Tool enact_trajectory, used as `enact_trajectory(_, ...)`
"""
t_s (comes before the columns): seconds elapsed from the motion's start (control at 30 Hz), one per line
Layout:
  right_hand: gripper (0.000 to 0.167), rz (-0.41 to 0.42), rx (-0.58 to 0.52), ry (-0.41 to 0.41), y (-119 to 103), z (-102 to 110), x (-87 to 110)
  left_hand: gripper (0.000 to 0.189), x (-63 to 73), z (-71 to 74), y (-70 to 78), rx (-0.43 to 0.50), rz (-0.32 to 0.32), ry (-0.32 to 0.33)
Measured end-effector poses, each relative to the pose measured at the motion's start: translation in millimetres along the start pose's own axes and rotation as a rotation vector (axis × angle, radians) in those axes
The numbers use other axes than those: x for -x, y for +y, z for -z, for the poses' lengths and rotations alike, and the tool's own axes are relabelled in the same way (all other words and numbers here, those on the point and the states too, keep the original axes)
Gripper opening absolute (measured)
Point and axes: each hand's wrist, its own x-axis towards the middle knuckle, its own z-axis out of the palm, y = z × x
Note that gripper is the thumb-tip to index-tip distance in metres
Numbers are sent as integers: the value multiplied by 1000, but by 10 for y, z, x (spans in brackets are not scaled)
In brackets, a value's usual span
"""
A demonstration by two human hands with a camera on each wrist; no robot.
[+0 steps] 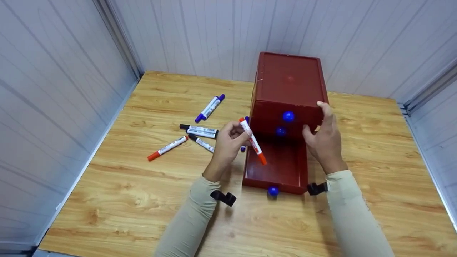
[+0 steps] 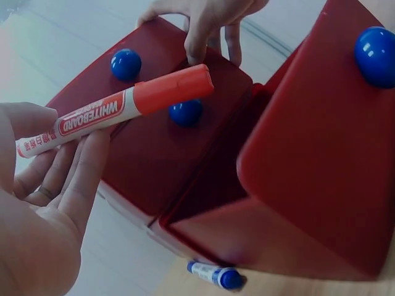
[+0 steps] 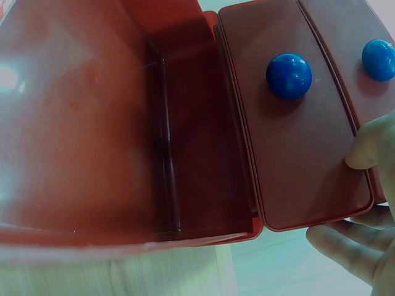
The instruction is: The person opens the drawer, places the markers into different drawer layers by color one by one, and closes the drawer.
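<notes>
A red whiteboard marker (image 1: 254,141) is pinched between the thumb and fingers of my left hand (image 1: 230,141), over the pulled-out bottom drawer (image 1: 275,166) of a dark red drawer cabinet (image 1: 291,78). In the left wrist view the marker (image 2: 102,114) shows its red cap and white label. My right hand (image 1: 325,141) grips the cabinet's right side. Its thumb lies on the front of the middle drawer (image 3: 296,148), and other fingers reach round the side. The visible inside of the bottom drawer (image 3: 80,123) holds nothing. Blue ball knobs (image 1: 288,116) sit on the drawer fronts.
Left of the cabinet lie two blue markers (image 1: 210,108), black-capped markers (image 1: 201,132) and another red marker (image 1: 167,148). A blue marker (image 2: 215,275) lies close beside the cabinet. Pale panels (image 1: 200,39) enclose the wooden table (image 1: 121,200) at the back and sides.
</notes>
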Motion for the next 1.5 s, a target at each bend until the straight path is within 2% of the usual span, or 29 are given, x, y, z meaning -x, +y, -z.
enact_trajectory(0.17,69,-18,2,10,-6,26,8,21,-34,-130,67,-98,19,-53)
enact_trajectory(0.4,68,-15,8,8,-2,17,10,20,-75,-249,185,-508,-21,-243)
enact_trajectory(0.57,67,-13,5,-10,0,16,-3,19,-103,-357,237,-660,-23,-324)
enact_trajectory(0.7,68,-14,14,-8,11,28,-12,19,-148,-462,225,-764,-57,-400)
enact_trajectory(0.77,68,-14,19,-6,13,30,-8,20,-164,-512,217,-849,-82,-450)
enact_trajectory(0.87,68,-16,18,-8,5,26,4,22,-167,-572,207,-1026,-103,-520)
enact_trajectory(1.0,68,-20,11,-20,-10,6,4,26,-147,-617,203,-1223,-66,-581)
enact_trajectory(1.1,70,-19,5,-9,-6,1,1,26,-143,-651,195,-1298,-42,-611)
enact_trajectory(1.27,72,-4,-12,17,0,-13,11,20,-136,-704,159,-1398,-64,-671)
enact_trajectory(1.37,71,-5,-19,22,-4,-19,23,11,-140,-737,138,-1453,-62,-724)
enact_trajectory(1.5,71,-17,-15,24,-11,-12,19,8,-178,-791,125,-1517,-20,-821)
